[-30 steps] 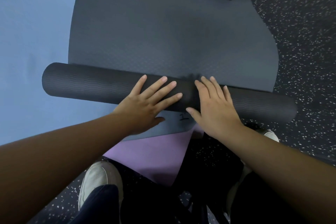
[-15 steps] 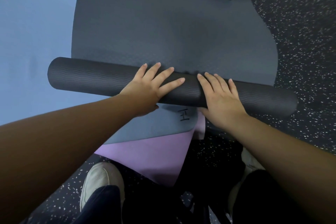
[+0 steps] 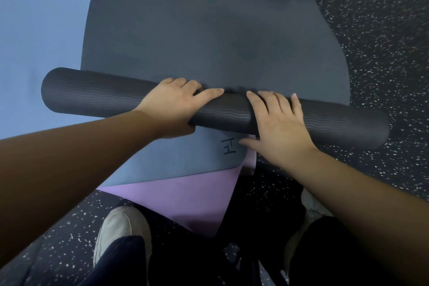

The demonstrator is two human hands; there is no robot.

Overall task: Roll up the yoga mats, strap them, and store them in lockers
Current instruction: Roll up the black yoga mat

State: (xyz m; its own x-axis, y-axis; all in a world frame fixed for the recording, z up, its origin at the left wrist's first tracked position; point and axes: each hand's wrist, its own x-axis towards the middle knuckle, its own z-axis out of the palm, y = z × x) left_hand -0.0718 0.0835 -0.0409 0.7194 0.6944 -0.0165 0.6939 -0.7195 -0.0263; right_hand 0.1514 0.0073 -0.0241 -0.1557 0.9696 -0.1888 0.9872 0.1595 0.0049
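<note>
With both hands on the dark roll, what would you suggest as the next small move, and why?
Probably push the roll a little further away with both hands, since much of the dark mat beyond it lies flat and unrolled.

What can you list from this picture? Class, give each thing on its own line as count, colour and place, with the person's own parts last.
Dark grey mat: one, dark grey, lying on the other mats, its near end rolled up under both hands, its far end curled too.
Blue mat: one, light blue, spread flat beneath the grey mat, a black mark near its front corner.
Purple mat: one, lilac, lowest layer, a corner showing near the feet.
Floor: one, black with white speckles, all around the mats.
Shoes: two, pale grey, bottom of view, the right one mostly hidden.
Left hand: one, fingers curled over the roll.
Right hand: one, fingers flat on the roll.
</note>
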